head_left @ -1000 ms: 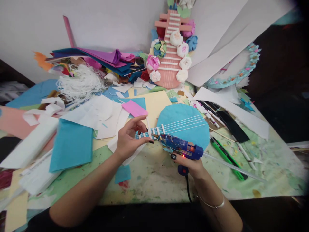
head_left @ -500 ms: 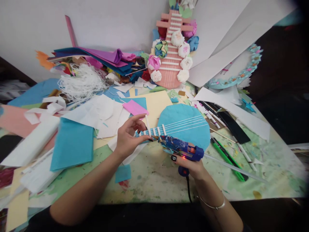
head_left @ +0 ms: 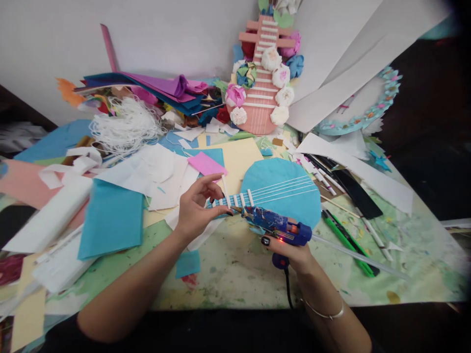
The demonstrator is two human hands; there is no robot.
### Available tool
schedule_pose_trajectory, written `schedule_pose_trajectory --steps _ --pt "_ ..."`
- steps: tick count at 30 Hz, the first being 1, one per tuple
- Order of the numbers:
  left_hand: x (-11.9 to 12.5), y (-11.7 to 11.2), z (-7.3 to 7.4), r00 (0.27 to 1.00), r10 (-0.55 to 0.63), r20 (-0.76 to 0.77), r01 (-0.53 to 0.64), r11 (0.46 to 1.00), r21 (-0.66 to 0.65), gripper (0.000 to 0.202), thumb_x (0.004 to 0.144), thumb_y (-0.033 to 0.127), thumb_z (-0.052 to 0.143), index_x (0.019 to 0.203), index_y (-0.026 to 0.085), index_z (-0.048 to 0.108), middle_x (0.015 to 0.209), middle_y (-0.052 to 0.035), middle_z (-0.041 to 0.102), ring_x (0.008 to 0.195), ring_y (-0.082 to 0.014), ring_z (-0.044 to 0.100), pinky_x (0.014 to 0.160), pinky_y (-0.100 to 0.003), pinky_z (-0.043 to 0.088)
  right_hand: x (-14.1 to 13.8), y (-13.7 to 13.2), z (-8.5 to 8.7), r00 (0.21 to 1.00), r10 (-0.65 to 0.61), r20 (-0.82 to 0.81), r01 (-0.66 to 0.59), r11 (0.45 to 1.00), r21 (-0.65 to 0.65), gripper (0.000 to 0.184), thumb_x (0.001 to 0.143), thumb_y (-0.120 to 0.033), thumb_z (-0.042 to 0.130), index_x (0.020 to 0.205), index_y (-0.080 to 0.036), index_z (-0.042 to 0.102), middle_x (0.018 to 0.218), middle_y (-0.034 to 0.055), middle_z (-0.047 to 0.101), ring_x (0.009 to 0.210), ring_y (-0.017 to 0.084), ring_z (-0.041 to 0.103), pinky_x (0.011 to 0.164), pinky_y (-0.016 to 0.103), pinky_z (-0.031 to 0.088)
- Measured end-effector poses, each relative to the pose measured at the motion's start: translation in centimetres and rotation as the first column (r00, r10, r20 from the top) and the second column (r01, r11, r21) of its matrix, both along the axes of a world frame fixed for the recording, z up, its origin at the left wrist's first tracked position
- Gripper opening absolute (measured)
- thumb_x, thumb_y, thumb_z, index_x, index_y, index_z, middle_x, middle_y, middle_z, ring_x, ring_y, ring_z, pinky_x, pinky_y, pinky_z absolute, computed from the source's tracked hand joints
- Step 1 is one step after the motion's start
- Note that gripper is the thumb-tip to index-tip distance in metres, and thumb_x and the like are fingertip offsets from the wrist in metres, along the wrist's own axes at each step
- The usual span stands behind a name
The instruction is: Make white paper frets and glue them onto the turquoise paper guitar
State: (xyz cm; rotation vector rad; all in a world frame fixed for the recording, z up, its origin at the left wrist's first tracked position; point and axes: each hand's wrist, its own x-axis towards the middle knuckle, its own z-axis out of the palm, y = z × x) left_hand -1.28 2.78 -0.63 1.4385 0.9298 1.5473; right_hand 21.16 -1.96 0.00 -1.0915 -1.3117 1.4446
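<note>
Left hand (head_left: 198,208): forefinger and thumb pinch a narrow white strip (head_left: 225,191) near its two ends, the other fingers curled. Excess squeeze could bow the strip or spring it loose; too light a grip could let it rotate under nozzle contact. Behind the strip is the neck of the blue paper guitar (head_left: 281,171), whose round body extends to the right over the table (head_left: 235,289); contact between strip and neck cannot be determined. Stray glue drips could mar the paper. The glue gun (head_left: 277,225) points its nozzle left, just beside the left thumb. Caution: the red lamp (head_left: 281,239) is lit, so the tip is probably hot, and a slip of either hand could burn that thumb. Right hand (head_left: 292,249) is wrapped around the gun; the trigger finger is hidden, so trigger pressure cannot be told. Overpressing would flood the strip. A black cord (head_left: 288,287) runs down toward the near table edge; a snag could jerk the nozzle. Farther right, the long glue stick (head_left: 342,249) projects from the gun's rear, crossing the green cutter (head_left: 333,229) in view; swinging the gun could knock the cutter aside.
</note>
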Motion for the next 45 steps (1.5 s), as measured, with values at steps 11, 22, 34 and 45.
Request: schedule_pose_trajectory --steps 11,22,34,45 --pt "0.2 -0.2 0.1 0.999 -0.035 0.022 0.036 0.999 -0.022 0.065 0.054 0.011 0.084 0.115 0.02 0.062 0.069 0.003 0.055 0.068 -0.0115 0.052 0.063 -0.024 0.042 -0.1 0.5 0.4 0.99 0.113 -0.09 -0.111 0.994 0.017 0.021 0.068 -0.035 0.074 0.084 -0.022 0.074 0.067 0.0007 0.062 0.058 0.013 0.054 0.057 0.026 0.049" --pt "0.1 -0.3 0.2 0.999 -0.046 0.021 0.046 0.998 -0.035 0.066 0.052 0.014 0.086 0.113 0.019 0.062 0.068 0.0022 0.057 0.066 -0.0124 0.053 0.063 -0.026 0.043 0.0 0.4 0.6 0.987 0.132 -0.092 -0.13 0.991 0.019 0.015 0.065 -0.035 0.075 0.07 -0.021 0.072 0.059 -0.0004 0.059 0.054 0.013 0.051 0.052 0.025 0.045" --pt "0.1 -0.3 0.3 0.998 -0.049 0.049 0.051 0.998 -0.04 0.064 0.053 0.012 0.085 0.112 0.02 0.063 0.068 0.003 0.057 0.066 -0.0109 0.053 0.062 -0.023 0.043 0.0 0.3 0.4 0.993 0.106 -0.046 -0.105 0.994 0.017 0.02 0.063 -0.039 0.076 0.068 -0.02 0.071 0.058 0.0009 0.058 0.055 0.014 0.051 0.053 0.027 0.046" --pt "0.8 -1.1 0.1 0.964 -0.214 0.155 0.234 0.964 -0.128 0.069 0.047 0.016 0.089 0.111 0.019 0.064 0.066 0.0021 0.057 0.062 -0.011 0.053 0.058 -0.023 0.045 -0.1 0.5 0.1 0.973 0.146 -0.176 -0.146 0.989 0.016 0.018 0.065 -0.036 0.076 0.074 -0.021 0.072 0.062 0.0005 0.061 0.056 0.014 0.053 0.052 0.025 0.047"
